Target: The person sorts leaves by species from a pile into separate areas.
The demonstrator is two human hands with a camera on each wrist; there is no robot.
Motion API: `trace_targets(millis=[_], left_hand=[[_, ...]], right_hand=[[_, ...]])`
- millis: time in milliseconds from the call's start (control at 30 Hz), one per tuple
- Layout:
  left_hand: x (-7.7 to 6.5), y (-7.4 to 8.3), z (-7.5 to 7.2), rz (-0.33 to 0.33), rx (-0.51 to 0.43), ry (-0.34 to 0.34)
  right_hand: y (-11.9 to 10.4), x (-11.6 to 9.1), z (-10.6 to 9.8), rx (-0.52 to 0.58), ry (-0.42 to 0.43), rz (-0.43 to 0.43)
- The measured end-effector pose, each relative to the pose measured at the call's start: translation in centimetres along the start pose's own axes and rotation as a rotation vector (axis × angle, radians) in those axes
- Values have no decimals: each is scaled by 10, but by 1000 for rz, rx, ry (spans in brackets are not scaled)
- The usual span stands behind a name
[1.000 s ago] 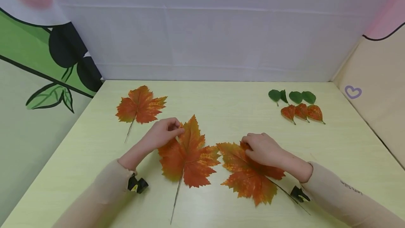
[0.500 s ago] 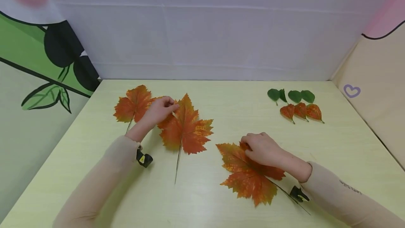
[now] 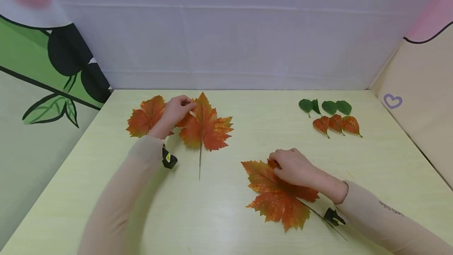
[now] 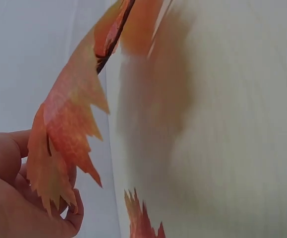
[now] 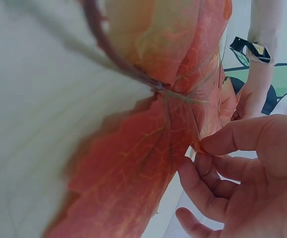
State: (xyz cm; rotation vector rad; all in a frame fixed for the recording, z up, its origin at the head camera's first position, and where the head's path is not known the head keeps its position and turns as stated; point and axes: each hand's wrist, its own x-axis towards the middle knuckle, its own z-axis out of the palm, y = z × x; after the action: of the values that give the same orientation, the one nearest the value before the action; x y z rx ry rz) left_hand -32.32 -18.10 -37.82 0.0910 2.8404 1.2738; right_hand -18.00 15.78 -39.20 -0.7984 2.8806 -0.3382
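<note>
My left hand [image 3: 175,110] pinches the left edge of an orange maple leaf [image 3: 209,127] with a thin stem, and in the left wrist view that leaf [image 4: 74,124] hangs above the tabletop. Beneath the left hand and wrist lies another maple leaf [image 3: 143,119], partly covered. Nearer the front, my right hand [image 3: 293,168] pinches the upper edge of a third maple leaf [image 3: 279,200], whose stem points to the lower right. The right wrist view shows thumb and finger on this leaf's [image 5: 133,163] edge.
At the back right of the pale table [image 3: 226,223] lie several small green leaves [image 3: 329,108] in a row. Orange papery pods [image 3: 335,124] sit just in front of them. A white cloth wall [image 3: 226,46] rises behind the table.
My left hand has carried its maple leaf away from me toward the back of the table, beside the far-left leaf. The right hand and its leaf have hardly moved.
</note>
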Motion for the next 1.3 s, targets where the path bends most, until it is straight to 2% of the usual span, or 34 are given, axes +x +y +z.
trace_targets(millis=[200, 367, 533, 900, 1133, 1300], left_hand=[[13, -5, 3, -43, -44, 27], [26, -7, 5, -55, -53, 67], [36, -13, 8, -74, -51, 73], [41, -28, 13, -127, -5, 67], [39, -28, 14, -166, -43, 66], [39, -29, 14, -168, -45, 61]], right_hand=[[-1, 0, 0, 0, 2, -3], [0, 0, -1, -4, 14, 1], [-1, 1, -2, 9, 19, -4], [-1, 4, 2, 36, 10, 25], [-1, 6, -2, 46, 29, 29], [1, 10, -9, 64, 43, 26]])
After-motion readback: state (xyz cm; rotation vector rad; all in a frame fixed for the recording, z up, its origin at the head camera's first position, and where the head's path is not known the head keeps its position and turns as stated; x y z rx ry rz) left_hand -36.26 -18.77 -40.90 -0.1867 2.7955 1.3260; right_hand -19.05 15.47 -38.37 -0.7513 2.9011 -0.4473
